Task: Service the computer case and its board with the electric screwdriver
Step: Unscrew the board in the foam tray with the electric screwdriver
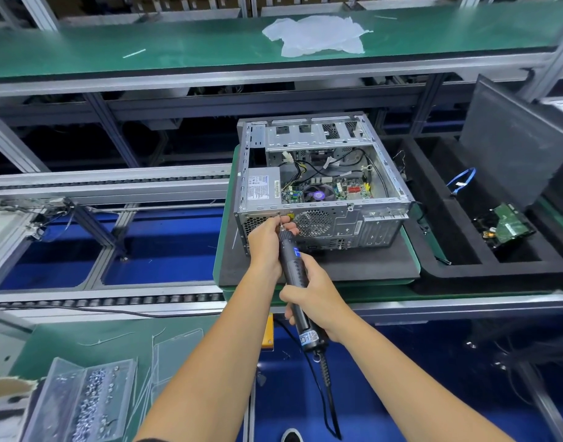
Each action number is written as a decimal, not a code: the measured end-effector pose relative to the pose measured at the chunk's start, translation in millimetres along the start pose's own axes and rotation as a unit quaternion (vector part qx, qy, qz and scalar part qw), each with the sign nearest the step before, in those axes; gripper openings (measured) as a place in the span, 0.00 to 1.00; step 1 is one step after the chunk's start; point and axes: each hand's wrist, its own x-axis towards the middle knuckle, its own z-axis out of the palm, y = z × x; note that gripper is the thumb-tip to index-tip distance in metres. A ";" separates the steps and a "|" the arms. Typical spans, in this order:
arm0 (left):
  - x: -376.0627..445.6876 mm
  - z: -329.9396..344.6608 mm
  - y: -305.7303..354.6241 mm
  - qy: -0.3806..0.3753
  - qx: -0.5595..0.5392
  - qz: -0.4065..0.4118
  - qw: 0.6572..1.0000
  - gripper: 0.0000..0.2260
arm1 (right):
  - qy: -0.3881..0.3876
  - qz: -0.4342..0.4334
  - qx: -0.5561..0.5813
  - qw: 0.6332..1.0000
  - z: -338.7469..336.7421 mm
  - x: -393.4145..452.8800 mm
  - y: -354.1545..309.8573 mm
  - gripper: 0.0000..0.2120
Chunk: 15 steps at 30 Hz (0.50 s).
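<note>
Both hands (300,266) hold electric screwdriver (293,275) against computer case (343,224) (rear panel).

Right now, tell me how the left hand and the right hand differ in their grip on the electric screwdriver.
The left hand pinches the electric screwdriver near its bit, close to the computer case; the right hand holds it farther down, nearer the cable. The left hand steadies the tip with its fingers; the right hand wraps the black body fully. The left reaches farther forward; the right sits nearer the person. Both hold the same tool.
</note>
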 end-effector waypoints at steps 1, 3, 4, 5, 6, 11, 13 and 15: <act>0.3 0.0 0.0 0.000 0.004 0.002 1.000 0.06 | 0.000 0.000 0.001 1.000 0.1 -0.2 -0.3 0.28; 0.5 1.0 0.7 0.002 0.010 0.005 1.000 0.06 | 0.000 -0.004 0.007 1.000 0.4 -0.7 -1.0 0.26; 0.8 1.9 0.9 0.004 0.011 0.006 1.000 0.06 | 0.000 -0.006 0.012 1.000 0.2 -0.9 -1.4 0.25; 1.3 2.7 1.1 0.005 0.010 0.006 1.000 0.06 | -0.001 -0.007 0.015 1.000 -0.1 -1.0 -1.8 0.24; 1.8 3.3 0.9 0.007 0.008 0.006 1.000 0.06 | -0.001 -0.007 0.015 1.000 -0.2 -1.2 -2.1 0.24; 3.3 5.3 0.1 0.009 -0.005 0.001 1.000 0.07 | 0.004 -0.004 0.020 1.000 -0.5 -1.2 -1.6 0.24; 3.2 5.0 0.2 0.010 -0.004 0.003 1.000 0.07 | 0.001 -0.006 0.022 1.000 -0.7 -0.6 -1.8 0.24; 3.1 4.5 0.2 0.012 -0.004 0.004 1.000 0.07 | -0.002 -0.005 0.018 1.000 -0.7 0.1 -2.2 0.24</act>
